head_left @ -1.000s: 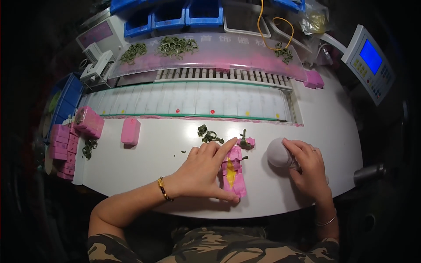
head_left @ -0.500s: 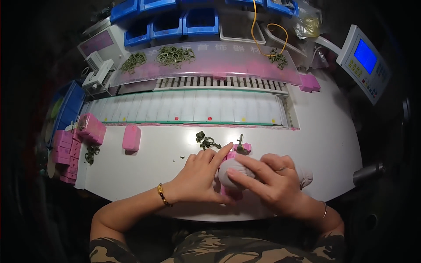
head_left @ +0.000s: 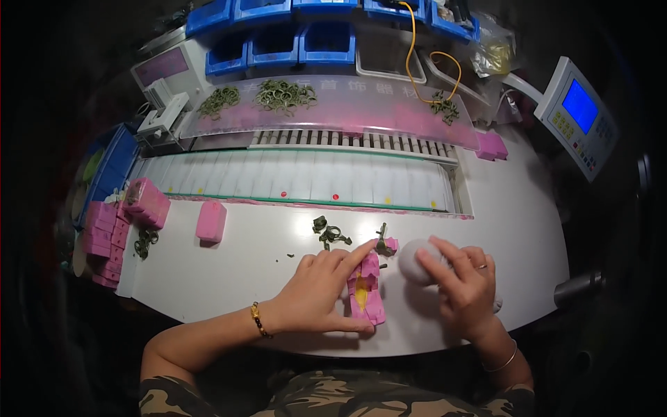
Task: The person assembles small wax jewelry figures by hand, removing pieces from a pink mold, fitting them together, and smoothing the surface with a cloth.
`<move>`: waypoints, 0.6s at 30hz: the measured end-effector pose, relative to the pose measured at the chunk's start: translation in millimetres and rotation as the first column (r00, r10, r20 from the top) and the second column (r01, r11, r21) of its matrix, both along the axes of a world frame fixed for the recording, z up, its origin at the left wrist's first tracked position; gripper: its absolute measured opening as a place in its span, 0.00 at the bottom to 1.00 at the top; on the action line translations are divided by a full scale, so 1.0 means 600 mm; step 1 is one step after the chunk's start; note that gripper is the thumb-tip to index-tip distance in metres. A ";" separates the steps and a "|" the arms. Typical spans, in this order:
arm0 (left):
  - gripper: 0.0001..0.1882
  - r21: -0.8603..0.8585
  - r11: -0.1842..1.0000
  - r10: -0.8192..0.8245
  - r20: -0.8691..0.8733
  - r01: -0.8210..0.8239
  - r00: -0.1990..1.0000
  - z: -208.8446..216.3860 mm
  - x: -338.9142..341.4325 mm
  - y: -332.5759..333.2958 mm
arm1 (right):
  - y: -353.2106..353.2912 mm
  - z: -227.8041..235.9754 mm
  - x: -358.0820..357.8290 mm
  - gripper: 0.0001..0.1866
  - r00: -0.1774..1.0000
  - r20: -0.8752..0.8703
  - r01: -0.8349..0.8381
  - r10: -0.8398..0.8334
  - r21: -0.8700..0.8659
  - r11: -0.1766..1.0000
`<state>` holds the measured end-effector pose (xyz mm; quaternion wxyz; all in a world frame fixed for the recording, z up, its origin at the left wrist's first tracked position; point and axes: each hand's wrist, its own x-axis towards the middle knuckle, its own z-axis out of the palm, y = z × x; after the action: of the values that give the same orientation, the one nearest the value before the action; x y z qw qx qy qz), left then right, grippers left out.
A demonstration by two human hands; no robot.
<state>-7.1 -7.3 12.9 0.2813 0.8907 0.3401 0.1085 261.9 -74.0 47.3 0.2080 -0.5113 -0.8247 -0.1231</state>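
My left hand (head_left: 316,292) grips a pink mold block (head_left: 372,309) on the table, index finger at its far end and thumb at its near end. The block's upper side is uneven, with a yellow patch in its middle. To the right, my right hand (head_left: 467,285) holds a round, pale grey cloth pouch (head_left: 417,263) in its fingers, apart from the block. Just beyond the block, a dark green branched wax piece (head_left: 383,240) rests against a small pink piece (head_left: 391,244). More green wax pieces (head_left: 332,233) lie beyond my left hand.
Another pink block (head_left: 211,222) stands on the left, near stacked pink blocks (head_left: 104,233). A white-panelled strip (head_left: 299,177) and rollers run across the back. Green rings (head_left: 285,96) lie on a translucent sheet (head_left: 361,115). A control panel (head_left: 578,115) stands at right.
My right hand has lifted the pouch off the pink block and carried it to the right, uncovering the block's yellow middle. My left hand stays at the block.
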 end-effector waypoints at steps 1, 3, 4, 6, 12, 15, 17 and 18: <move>0.57 0.071 0.997 -0.040 0.133 0.031 0.990 -0.010 -0.002 -0.004 | 0.005 -0.003 0.010 0.26 0.994 0.035 0.108 -0.107 -0.033 0.994; 0.33 0.194 0.977 -0.148 0.312 0.089 0.938 -0.030 0.000 -0.011 | 0.014 -0.035 0.032 0.28 0.982 0.078 0.174 -0.172 -0.027 0.984; 0.26 0.282 0.958 -0.171 0.397 0.057 0.902 -0.037 0.006 -0.017 | 0.021 -0.051 0.039 0.29 0.968 0.111 0.228 -0.224 -0.026 0.973; 0.22 0.279 0.959 -0.189 0.471 0.058 0.862 -0.038 0.015 -0.033 | 0.029 -0.053 0.035 0.29 0.969 0.073 0.239 -0.236 -0.026 0.971; 0.16 0.203 0.946 -0.317 0.429 0.251 0.846 -0.037 0.034 -0.064 | 0.079 -0.055 -0.032 0.25 0.995 -0.103 -0.016 0.005 -0.105 0.994; 0.19 0.040 0.963 -0.250 0.489 0.265 0.835 -0.026 0.038 -0.053 | 0.104 -0.096 -0.039 0.17 0.982 -0.178 -0.093 0.067 -0.140 0.986; 0.22 -0.151 0.959 -0.099 0.618 0.241 0.780 -0.025 0.034 -0.036 | 0.107 -0.098 -0.043 0.17 0.973 -0.220 -0.107 0.072 -0.151 0.983; 0.22 -0.158 0.970 -0.048 0.619 0.185 0.784 -0.029 0.028 -0.022 | 0.108 -0.097 -0.044 0.17 0.964 -0.254 -0.120 0.076 -0.164 0.979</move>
<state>9.9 -20.7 -4.2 0.4746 0.7923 0.1846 0.3361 235.7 -9.0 -11.1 0.2683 -0.4976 -0.8245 0.0261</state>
